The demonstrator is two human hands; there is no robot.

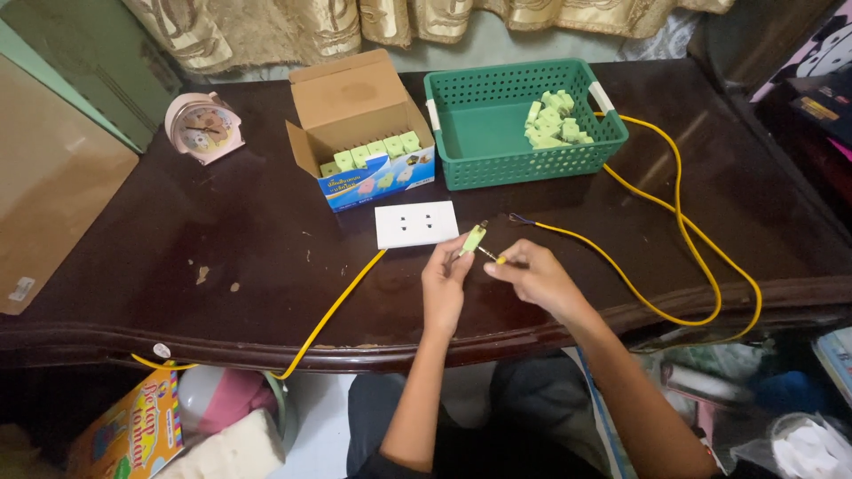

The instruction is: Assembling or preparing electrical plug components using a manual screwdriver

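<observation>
A person's left hand [444, 282] pinches a small pale green plug piece [473, 239] just in front of a white 2-socket plate [416, 223], while the right hand [532, 278], fingers closed on a thin yellow-handled screwdriver [493, 257], sets its tip against the piece, at a dark wooden table [177, 266]. A green basket [470, 133] already holds a pile of matching pieces; an open cardboard box [355, 115] still shows a row, suggesting more remain. Yellow cable [683, 231] loops alongside
</observation>
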